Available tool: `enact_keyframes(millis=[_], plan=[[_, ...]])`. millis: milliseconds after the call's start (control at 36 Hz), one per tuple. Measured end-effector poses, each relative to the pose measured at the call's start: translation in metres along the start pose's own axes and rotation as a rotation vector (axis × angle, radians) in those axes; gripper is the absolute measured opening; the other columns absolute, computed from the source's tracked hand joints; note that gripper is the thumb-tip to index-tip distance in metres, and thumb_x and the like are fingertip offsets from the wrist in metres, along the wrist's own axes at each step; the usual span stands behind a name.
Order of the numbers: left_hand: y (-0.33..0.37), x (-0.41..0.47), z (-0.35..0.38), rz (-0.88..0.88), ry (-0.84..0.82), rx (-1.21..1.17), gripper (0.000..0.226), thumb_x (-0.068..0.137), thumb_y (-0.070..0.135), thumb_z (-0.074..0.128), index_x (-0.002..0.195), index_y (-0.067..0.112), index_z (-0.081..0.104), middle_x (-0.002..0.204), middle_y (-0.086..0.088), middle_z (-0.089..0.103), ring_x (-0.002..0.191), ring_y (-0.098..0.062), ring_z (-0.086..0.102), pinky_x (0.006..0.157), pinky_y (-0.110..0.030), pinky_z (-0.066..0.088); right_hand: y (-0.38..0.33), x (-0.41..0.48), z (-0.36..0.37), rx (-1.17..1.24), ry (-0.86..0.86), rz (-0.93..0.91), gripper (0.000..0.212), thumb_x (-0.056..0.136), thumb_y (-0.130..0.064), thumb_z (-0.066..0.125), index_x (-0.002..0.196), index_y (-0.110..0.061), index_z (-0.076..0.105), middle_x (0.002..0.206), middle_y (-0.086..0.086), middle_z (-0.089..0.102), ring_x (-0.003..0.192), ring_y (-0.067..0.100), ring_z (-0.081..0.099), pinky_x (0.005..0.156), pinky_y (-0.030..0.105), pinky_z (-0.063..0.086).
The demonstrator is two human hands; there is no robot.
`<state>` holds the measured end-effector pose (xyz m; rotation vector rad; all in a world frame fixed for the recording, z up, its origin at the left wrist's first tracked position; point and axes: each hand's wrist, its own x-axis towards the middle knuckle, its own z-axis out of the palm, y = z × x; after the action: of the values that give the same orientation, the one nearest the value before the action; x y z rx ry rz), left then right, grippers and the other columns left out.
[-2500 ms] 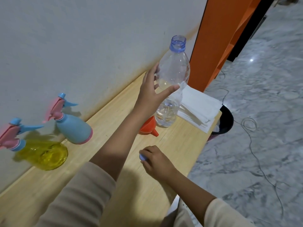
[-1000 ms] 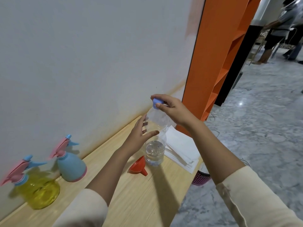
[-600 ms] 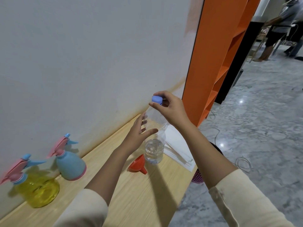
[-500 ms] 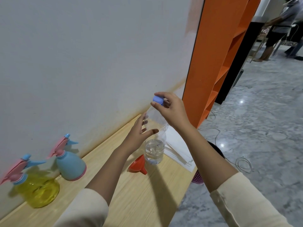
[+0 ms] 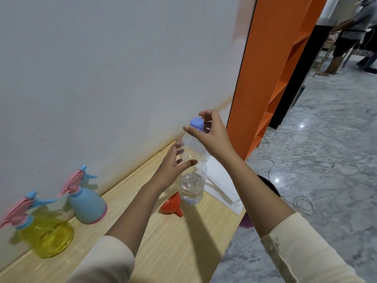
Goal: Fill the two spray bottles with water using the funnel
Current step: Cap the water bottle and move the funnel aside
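Table (image 5: 163,252): long wooden top against a white wall.
Water bottle (image 5: 192,180): clear, upright near the table's far end, water only in its lower part.
Spray bottles: yellow bottle (image 5: 46,237) and blue bottle (image 5: 87,205) — side by side by the wall, pink triggers on.
Left hand (image 5: 173,164): fingers spread around the water bottle's side.
Right hand (image 5: 212,135): fingertips pinching the blue cap (image 5: 196,123) on the water bottle's neck.
Funnel (image 5: 171,205): red, on its side — just beside the water bottle's base.

I can read no text, brand, number or sign anywhere; the water bottle (image 5: 192,180) I see carries no legible label.
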<state>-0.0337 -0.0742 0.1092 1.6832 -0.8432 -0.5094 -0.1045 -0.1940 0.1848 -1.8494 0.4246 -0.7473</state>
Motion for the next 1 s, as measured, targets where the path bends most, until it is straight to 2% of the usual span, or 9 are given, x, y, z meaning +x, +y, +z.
enact_keyframes(millis=[56,111,250,361,500,667,806,917,1000], plan=[[0.000,0.000,-0.001,0.003,0.002,-0.002,0.077,0.083,0.027,0.069,0.146,0.025,0.023,0.145,0.008,0.035,0.125,-0.004,0.039,0.105,-0.030,0.040,0.005,-0.001,0.002,0.017,-0.134,0.016,0.044,0.093,-0.034,0.054,0.132,-0.018,0.042,0.133,0.002,0.046,0.117,0.012,0.050,0.097,0.021,0.041],[-0.001,0.001,-0.001,-0.001,0.002,-0.010,0.078,0.083,0.027,0.068,0.146,0.026,0.023,0.145,0.008,0.035,0.125,-0.004,0.039,0.105,-0.029,0.039,0.009,-0.001,0.004,0.049,-0.162,0.008,0.037,0.098,-0.032,0.043,0.133,-0.019,0.043,0.137,0.003,0.045,0.123,0.015,0.048,0.096,0.018,0.039],[-0.001,0.002,0.001,0.002,0.001,0.000,0.077,0.084,0.029,0.069,0.146,0.024,0.024,0.144,0.010,0.035,0.125,-0.003,0.040,0.101,-0.024,0.038,0.014,0.002,0.012,0.052,0.002,-0.003,0.021,0.092,-0.027,0.056,0.110,-0.018,0.049,0.117,0.009,0.055,0.106,0.020,0.056,0.091,0.030,0.047],[-0.002,0.002,0.001,0.011,0.004,0.022,0.074,0.084,0.029,0.069,0.145,0.019,0.027,0.144,0.008,0.036,0.125,-0.002,0.040,0.098,-0.021,0.038,0.012,0.002,0.017,0.004,0.073,-0.036,0.027,0.089,-0.028,0.062,0.106,-0.014,0.046,0.111,0.006,0.050,0.095,0.013,0.051,0.079,0.015,0.042],[-0.003,0.001,0.002,0.022,0.013,0.030,0.074,0.084,0.029,0.069,0.145,0.019,0.027,0.143,0.008,0.036,0.127,-0.004,0.040,0.091,-0.013,0.039,0.012,0.004,0.016,-0.038,0.085,-0.019,0.036,0.086,-0.035,0.065,0.101,-0.013,0.041,0.106,0.008,0.048,0.088,0.011,0.049,0.070,0.010,0.041],[-0.002,0.000,-0.001,0.018,0.000,0.015,0.079,0.082,0.031,0.069,0.146,0.027,0.023,0.145,0.007,0.035,0.125,-0.005,0.040,0.099,-0.023,0.038,0.016,-0.001,0.004,0.102,-0.167,-0.017,0.030,0.100,-0.030,0.039,0.124,-0.014,0.046,0.128,0.002,0.051,0.118,0.019,0.052,0.093,0.020,0.041],[-0.002,-0.003,0.002,0.028,0.024,0.015,0.076,0.083,0.028,0.069,0.145,0.026,0.024,0.143,0.007,0.035,0.126,-0.005,0.040,0.097,-0.019,0.038,0.017,0.000,0.008,0.121,-0.067,-0.013,0.016,0.093,-0.025,0.055,0.104,-0.014,0.049,0.112,0.010,0.059,0.106,0.027,0.059,0.094,0.038,0.047],[-0.003,-0.004,0.004,0.029,0.035,0.037,0.077,0.083,0.028,0.070,0.145,0.017,0.027,0.145,0.004,0.037,0.127,-0.006,0.041,0.098,-0.020,0.039,0.016,0.000,0.013,0.059,0.057,-0.030,0.032,0.083,-0.031,0.070,0.093,-0.016,0.043,0.094,0.003,0.052,0.082,0.015,0.053,0.074,0.024,0.046],[-0.002,-0.002,0.003,0.033,0.033,0.044,0.077,0.083,0.029,0.070,0.145,0.016,0.027,0.145,0.003,0.037,0.126,-0.006,0.042,0.096,-0.020,0.040,0.012,-0.001,0.018,0.004,0.105,-0.048,0.036,0.085,-0.032,0.067,0.097,-0.011,0.040,0.091,-0.001,0.047,0.077,0.010,0.049,0.066,0.012,0.041]])
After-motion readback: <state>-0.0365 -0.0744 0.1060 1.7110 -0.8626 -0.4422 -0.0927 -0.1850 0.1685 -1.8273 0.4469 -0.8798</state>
